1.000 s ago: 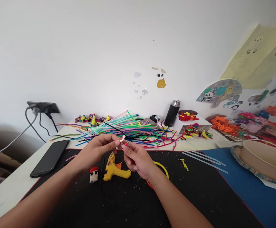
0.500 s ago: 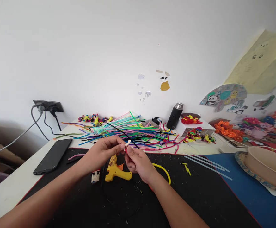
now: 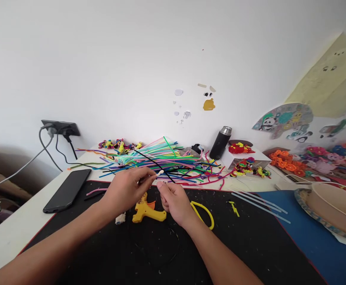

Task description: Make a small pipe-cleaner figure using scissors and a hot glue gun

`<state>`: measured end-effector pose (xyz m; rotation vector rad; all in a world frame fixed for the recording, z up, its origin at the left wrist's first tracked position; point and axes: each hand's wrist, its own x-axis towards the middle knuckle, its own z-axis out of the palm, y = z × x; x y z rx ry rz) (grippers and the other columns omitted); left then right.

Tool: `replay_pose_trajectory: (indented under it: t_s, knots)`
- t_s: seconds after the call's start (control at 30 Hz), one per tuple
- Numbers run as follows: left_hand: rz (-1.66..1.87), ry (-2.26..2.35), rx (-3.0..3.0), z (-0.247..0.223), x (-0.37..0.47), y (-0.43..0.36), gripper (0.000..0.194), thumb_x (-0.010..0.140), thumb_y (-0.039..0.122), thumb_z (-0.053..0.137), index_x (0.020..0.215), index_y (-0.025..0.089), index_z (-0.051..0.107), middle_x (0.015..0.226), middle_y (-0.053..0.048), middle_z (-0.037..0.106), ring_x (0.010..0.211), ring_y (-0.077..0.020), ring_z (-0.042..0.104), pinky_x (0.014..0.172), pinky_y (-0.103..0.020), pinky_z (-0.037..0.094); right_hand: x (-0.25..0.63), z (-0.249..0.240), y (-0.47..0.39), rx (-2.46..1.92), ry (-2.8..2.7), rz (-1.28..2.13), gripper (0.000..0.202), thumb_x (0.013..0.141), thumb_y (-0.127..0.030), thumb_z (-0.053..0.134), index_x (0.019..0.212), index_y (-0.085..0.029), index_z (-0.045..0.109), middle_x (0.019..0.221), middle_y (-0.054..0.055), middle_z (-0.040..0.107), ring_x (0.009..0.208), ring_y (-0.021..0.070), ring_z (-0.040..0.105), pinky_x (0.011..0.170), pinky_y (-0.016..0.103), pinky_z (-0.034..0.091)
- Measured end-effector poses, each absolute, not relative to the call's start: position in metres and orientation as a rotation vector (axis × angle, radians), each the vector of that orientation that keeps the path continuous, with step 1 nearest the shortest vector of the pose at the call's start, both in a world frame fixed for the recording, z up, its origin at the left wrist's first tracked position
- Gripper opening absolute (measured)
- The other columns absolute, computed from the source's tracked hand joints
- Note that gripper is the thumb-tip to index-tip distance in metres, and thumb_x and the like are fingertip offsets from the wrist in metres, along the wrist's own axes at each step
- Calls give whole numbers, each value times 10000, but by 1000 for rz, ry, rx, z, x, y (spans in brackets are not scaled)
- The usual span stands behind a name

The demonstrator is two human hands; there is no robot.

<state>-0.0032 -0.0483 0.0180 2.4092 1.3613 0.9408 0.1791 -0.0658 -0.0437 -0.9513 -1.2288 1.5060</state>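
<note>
My left hand [image 3: 131, 186] pinches a short, bent white piece of pipe cleaner [image 3: 160, 173] between thumb and fingers, its end sticking out to the right. Just right of it, my right hand [image 3: 174, 200] is closed with thumb pressed on the fingers; what it grips is hidden. Below both hands a yellow glue gun [image 3: 149, 212] lies on the black mat [image 3: 116, 253]. A small whitish piece [image 3: 121, 218] sits beside it, partly covered by my left forearm. A yellow loop-shaped handle [image 3: 207, 215] shows beside my right wrist.
Many coloured pipe cleaners [image 3: 161, 160] are heaped along the wall. A black phone [image 3: 67, 190] lies at left. A black flask [image 3: 221, 143], clear glue sticks [image 3: 262, 206], a small yellow piece [image 3: 234, 209] and a round container [image 3: 336, 206] are at right.
My hands have drawn slightly apart; the white piece now sits in my left fingers, clear of my right thumb. My left forearm covers more of the small whitish piece. The view has shifted a little.
</note>
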Motion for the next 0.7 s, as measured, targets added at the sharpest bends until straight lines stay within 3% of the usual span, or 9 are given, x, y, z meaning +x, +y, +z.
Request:
replay_pose_trajectory:
  t_s: [0.47, 0.7]
  knots:
    - [890, 1353, 2501, 12, -5, -45, 309, 1028, 419, 528, 963, 234, 766, 848, 2, 805, 701, -167, 707, 634, -253, 441, 177, -43, -67, -926, -1226, 1513, 730, 747, -883, 715, 598, -252, 380, 434, -123, 279, 396, 55, 194, 400, 252, 133]
    - [861, 1374, 2559, 11, -5, -46, 289, 1031, 386, 532, 978, 238, 775, 842, -13, 810, 736, -185, 726, 664, -263, 453, 178, -49, -66, -1028, -1282, 1407, 626, 873, -714, 684, 588, -259, 361, 435, -109, 291, 390, 68, 229, 395, 251, 173]
